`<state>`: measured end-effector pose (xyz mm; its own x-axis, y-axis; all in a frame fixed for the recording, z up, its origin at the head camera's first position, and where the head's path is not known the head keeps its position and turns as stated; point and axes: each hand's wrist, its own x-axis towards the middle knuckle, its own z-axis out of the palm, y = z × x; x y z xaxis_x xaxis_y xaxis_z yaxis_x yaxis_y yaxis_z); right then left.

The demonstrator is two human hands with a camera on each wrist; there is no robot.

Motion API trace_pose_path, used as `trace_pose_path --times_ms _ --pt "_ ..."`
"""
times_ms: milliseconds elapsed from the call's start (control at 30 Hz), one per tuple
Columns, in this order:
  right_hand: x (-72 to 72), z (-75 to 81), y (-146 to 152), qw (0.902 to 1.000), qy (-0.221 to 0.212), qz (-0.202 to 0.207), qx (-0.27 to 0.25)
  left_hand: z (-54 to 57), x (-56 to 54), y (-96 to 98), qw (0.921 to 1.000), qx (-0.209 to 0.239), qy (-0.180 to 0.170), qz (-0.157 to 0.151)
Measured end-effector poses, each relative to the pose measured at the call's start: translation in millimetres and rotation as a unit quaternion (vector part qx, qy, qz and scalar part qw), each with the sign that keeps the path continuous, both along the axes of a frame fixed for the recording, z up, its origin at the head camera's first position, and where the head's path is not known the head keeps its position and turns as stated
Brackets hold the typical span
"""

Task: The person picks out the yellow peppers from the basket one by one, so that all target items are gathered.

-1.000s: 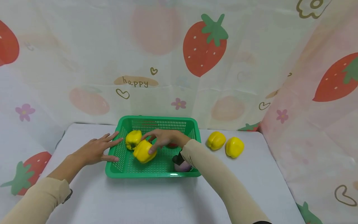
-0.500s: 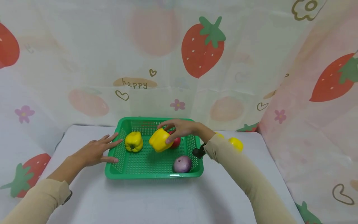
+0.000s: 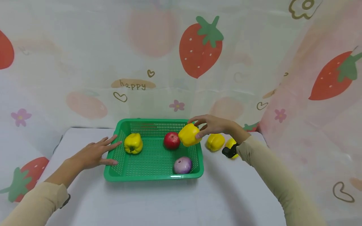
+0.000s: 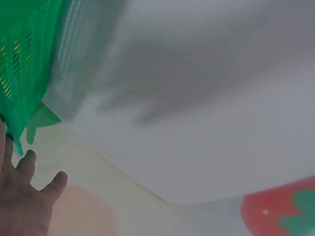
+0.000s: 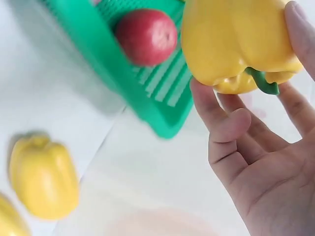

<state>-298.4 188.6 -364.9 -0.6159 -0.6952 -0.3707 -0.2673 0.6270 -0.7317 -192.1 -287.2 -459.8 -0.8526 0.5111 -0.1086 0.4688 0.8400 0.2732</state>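
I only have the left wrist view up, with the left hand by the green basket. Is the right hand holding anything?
Observer: Yes, the right hand holds a yellow pepper, near the right end of the green basket.

Operator: Got it. Anything red in the basket?

Observer: One round red fruit, towards the back and right in the head view.

Operator: And on the table beyond the basket's right end?

Observer: Two more peppers, also yellow: one in plain sight, the other partly hidden behind the right wrist in the head view.
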Motion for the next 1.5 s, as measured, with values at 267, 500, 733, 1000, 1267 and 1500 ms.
trace_pose_path --times_ms 267,500,733,1000,1267,1500 --pt "5.9 2.5 44.7 0.9987 0.018 -0.045 0.012 -0.6 0.9 -1.2 1.0 -0.001 0.0 -0.001" --pt "17.1 -4.2 78.4 0.9974 0.012 -0.071 0.007 -2.1 0.1 -0.1 1.0 0.001 0.005 -0.002" --pt "29.5 -19.5 106.6 0.9941 -0.015 -0.105 0.025 -2.2 0.2 0.2 1.0 0.001 0.0 0.0" --pt "43.9 -43.6 133.4 0.9923 -0.003 -0.119 0.032 0.4 0.8 1.7 1.0 0.001 0.001 0.002" --pt "53.7 -71.6 156.8 0.99 -0.02 -0.138 0.023 -1.2 -0.4 1.3 1.0 0.001 -0.004 0.008" --pt "62.9 -89.2 169.6 0.9843 -0.051 -0.166 0.03 -2.6 -0.5 0.6 1.0 -0.001 -0.001 0.005"
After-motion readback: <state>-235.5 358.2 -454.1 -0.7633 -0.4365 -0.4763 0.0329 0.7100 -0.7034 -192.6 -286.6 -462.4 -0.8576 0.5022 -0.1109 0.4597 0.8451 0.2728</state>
